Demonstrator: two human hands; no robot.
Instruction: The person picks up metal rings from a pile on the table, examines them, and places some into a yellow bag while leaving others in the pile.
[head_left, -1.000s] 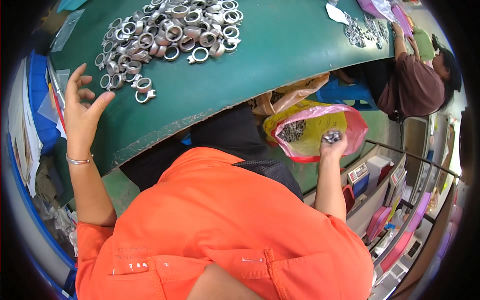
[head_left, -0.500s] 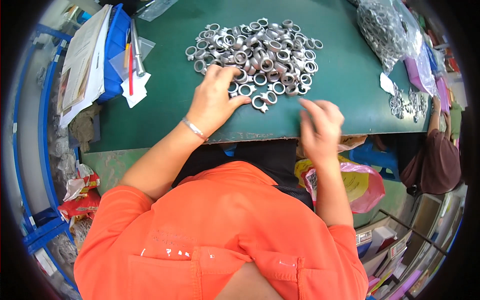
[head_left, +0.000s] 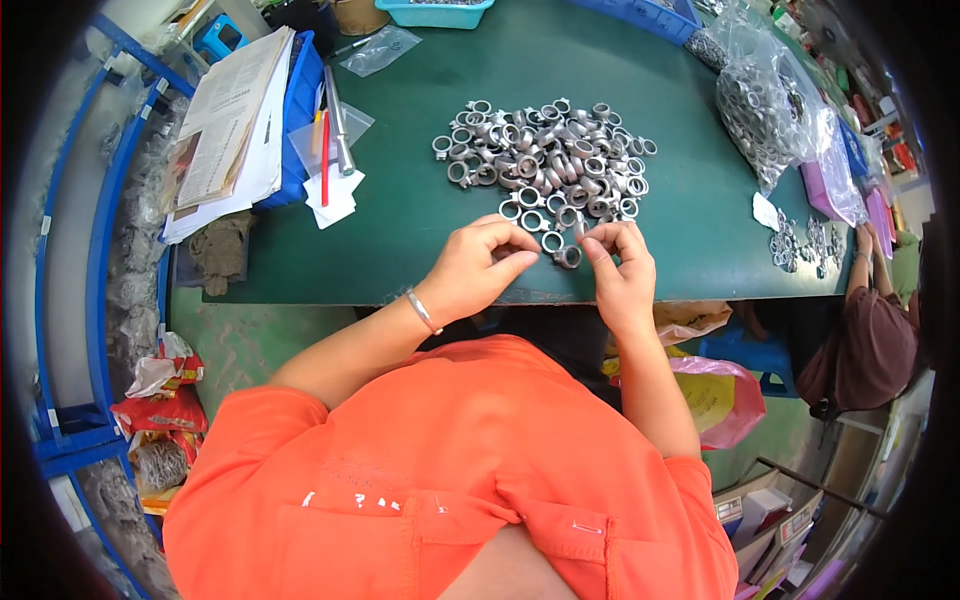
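Note:
A heap of grey metal rings [head_left: 545,160], each with a small lug, lies on the green tabletop. At its near edge my right hand [head_left: 622,270] pinches one metal ring [head_left: 579,228] between thumb and forefinger, seen nearly edge-on. To the left, my left hand [head_left: 478,268] has its fingers curled and the tips of thumb and forefinger almost together; anything between them is too small or hidden to make out. Just between the two hands, a loose ring [head_left: 568,257] rests close to the table's front edge.
At the left stands a blue tray [head_left: 303,125] with papers on it, beside a red pen [head_left: 325,160]. A clear bag of rings [head_left: 760,120] and small metal parts [head_left: 803,245] lie at the right. Further right sits another person [head_left: 868,345] in a dark top.
My left hand has drawn back from the heap's left side, its fingers closing. My right hand has come in to the near edge and taken a ring. The whole view has shifted.

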